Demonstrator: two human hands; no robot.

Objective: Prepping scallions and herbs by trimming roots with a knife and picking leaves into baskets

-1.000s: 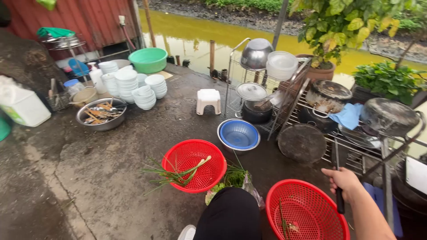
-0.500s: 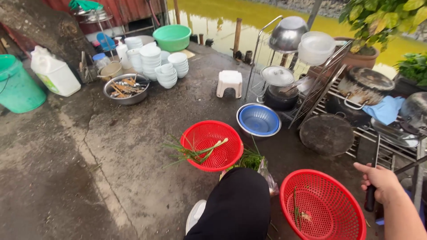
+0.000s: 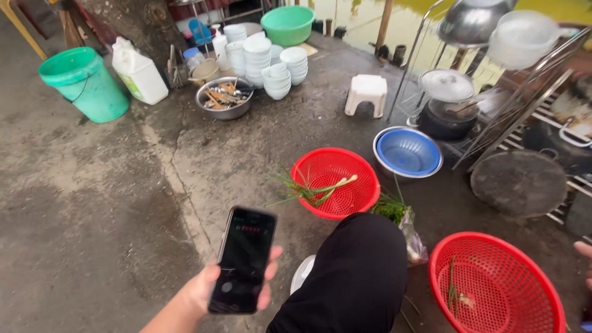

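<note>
My left hand (image 3: pixel 213 290) holds a black phone (image 3: pixel 243 259) upright over the wet concrete, its dark screen facing me. Only the fingertips of my right hand (image 3: pixel 584 259) show at the right edge, beside a red mesh basket (image 3: pixel 496 287) holding a few green stalks; whether that hand holds anything is hidden. My knee in black trousers (image 3: pixel 351 277) sits between the hands. Ahead lies another red basket (image 3: pixel 336 182) with green onions (image 3: pixel 314 190) across it, and a bag of greens (image 3: pixel 401 216) next to it.
A blue bowl (image 3: pixel 407 151) and white stool (image 3: pixel 365 92) lie ahead. Stacked white bowls (image 3: pixel 265 58), a metal bowl of utensils (image 3: pixel 225 97), a white jug (image 3: pixel 139 71) and green bucket (image 3: pixel 83 83) stand at the back left. A metal rack with pots (image 3: pixel 493 92) fills the right.
My left hand has come into view holding the phone. The view has swung left and downward. My right hand has slid to the right edge, and the dark object it held is out of sight.
</note>
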